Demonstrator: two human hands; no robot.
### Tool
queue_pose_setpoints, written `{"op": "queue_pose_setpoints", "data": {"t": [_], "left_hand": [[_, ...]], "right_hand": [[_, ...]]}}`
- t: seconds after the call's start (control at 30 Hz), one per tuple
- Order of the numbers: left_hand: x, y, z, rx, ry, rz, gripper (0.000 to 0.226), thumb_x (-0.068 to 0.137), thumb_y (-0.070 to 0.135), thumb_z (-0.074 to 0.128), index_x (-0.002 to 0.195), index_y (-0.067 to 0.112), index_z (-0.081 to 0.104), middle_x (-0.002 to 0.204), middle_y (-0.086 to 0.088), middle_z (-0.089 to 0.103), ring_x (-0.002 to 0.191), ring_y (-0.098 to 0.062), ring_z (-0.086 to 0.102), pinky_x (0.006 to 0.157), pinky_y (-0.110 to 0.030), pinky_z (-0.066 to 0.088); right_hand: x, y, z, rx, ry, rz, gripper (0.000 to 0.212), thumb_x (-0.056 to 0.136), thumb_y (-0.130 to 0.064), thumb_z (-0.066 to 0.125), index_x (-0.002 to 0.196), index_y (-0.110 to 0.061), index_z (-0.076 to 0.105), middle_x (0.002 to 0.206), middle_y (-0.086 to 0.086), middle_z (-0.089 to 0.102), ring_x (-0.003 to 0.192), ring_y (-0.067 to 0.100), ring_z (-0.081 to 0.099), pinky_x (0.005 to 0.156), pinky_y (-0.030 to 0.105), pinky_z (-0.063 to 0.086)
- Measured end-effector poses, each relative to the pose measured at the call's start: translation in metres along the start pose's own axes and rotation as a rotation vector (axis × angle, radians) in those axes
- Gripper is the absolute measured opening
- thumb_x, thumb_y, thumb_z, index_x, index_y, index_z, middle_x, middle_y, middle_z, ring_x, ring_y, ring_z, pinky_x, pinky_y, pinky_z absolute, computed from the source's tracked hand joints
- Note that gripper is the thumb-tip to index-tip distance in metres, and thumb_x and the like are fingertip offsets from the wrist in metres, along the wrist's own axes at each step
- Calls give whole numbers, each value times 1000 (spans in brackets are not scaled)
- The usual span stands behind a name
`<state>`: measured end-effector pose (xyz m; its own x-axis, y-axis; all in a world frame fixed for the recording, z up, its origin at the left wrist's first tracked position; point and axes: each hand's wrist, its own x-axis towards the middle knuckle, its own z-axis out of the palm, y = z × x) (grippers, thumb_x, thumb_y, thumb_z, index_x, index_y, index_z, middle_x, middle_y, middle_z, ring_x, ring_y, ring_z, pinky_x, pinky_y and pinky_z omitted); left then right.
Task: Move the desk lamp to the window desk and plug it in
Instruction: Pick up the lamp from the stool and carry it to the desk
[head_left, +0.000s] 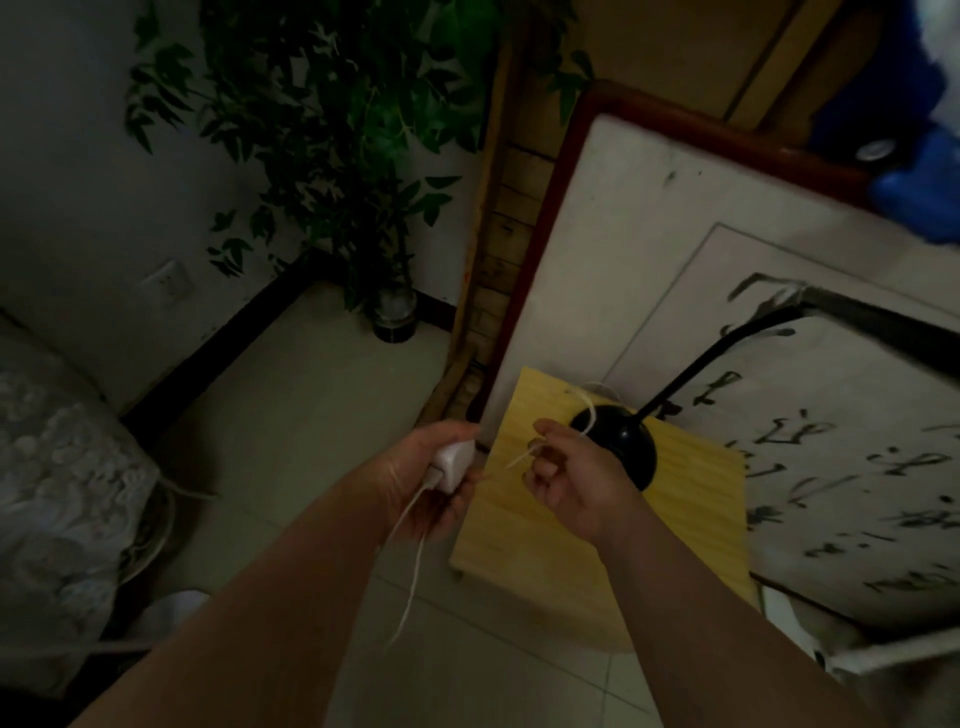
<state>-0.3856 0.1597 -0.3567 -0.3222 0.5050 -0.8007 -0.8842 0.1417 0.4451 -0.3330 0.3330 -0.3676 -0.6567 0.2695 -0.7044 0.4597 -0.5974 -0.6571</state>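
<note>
The black desk lamp with a domed round base and thin bent neck (621, 441) stands on a small pale-yellow wooden surface (550, 530), near its far edge, just in front of a framed white calligraphy panel (779, 364) that leans behind it. The left hand (431, 483) is closed around a white plastic plug adapter (452, 465), with the thin white cord (410, 540) trailing down from it toward the floor. The right hand (571, 483) is half curled, thumb and forefinger pinching a stretch of the same cord where it runs back to the lamp's base. Holding plug and cord apart like this looks meant to take up slack and keep the cord from snagging on the surface's edge. A white wall socket (169, 283) sits low on the wall to the left, beyond the tiled floor, near a leafy green potted plant (332, 130). It looks as if the lamp is already set down and the plugging-in remains, though whether this surface is the window desk cannot be told.
</note>
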Motion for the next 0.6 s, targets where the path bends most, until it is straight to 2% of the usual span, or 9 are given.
{"op": "queue_pose_setpoints", "data": {"t": [0.07,0.13,0.23,0.3,0.37,0.43,0.5,0.57,0.6], "left_hand": [[5,-6,5,-223,108,105,33,83,40,65,76,7,62,52,-5,59,44,-18,59,59,-28,51],[13,-8,7,-318,134,212,31,84,37,65,83,7,59,61,-8,58,57,-23,60,69,-35,51],[17,-7,16,-222,47,249,43,74,46,71,94,10,61,72,-9,59,62,-22,59,68,-32,49],[19,-6,25,-149,53,251,52,76,51,68,112,14,65,99,-11,68,81,-26,62,73,-34,47],[18,-2,36,-85,56,266,56,83,47,64,128,14,60,126,-11,63,100,-28,59,75,-34,45],[19,4,45,-13,52,279,41,88,39,61,117,11,61,105,-8,63,91,-23,59,71,-31,43],[20,6,49,27,29,256,27,86,37,64,98,12,63,89,-4,58,79,-19,56,69,-31,44],[22,9,50,20,-18,248,31,81,41,68,88,11,68,79,1,59,68,-16,58,62,-28,44],[23,11,51,-7,-43,265,41,80,43,69,95,6,70,76,3,60,66,-13,59,60,-27,43]], "right_hand": [[-5,2,-3,-281,-2,-5,33,105,-1,34,87,-10,60,66,4,48,48,13,36,56,27,38],[-5,6,-7,-631,7,-39,38,103,4,32,81,-13,58,76,4,51,54,14,40,55,26,39],[-1,18,-18,-1175,-94,-240,34,95,13,38,86,-15,55,104,5,56,79,18,51,56,14,36],[-5,26,-18,-1462,-148,-372,34,90,13,41,91,-19,53,102,4,52,90,23,52,58,10,34],[-8,32,-14,-1584,-169,-470,36,88,8,43,94,-22,61,101,8,56,98,30,58,69,28,42],[-15,35,-7,-1618,-169,-538,38,90,2,43,109,-19,69,109,14,63,103,34,61,80,38,49],[-22,34,-4,-1570,-163,-593,43,90,-7,41,120,-19,68,120,12,66,109,32,62,87,40,53],[-27,28,-4,-1485,-117,-597,42,92,-11,39,123,-14,66,126,10,65,114,30,62,91,38,52],[-30,25,-5,-1482,-89,-581,36,95,-7,41,120,-10,67,125,11,64,115,31,61,90,36,49]]}}
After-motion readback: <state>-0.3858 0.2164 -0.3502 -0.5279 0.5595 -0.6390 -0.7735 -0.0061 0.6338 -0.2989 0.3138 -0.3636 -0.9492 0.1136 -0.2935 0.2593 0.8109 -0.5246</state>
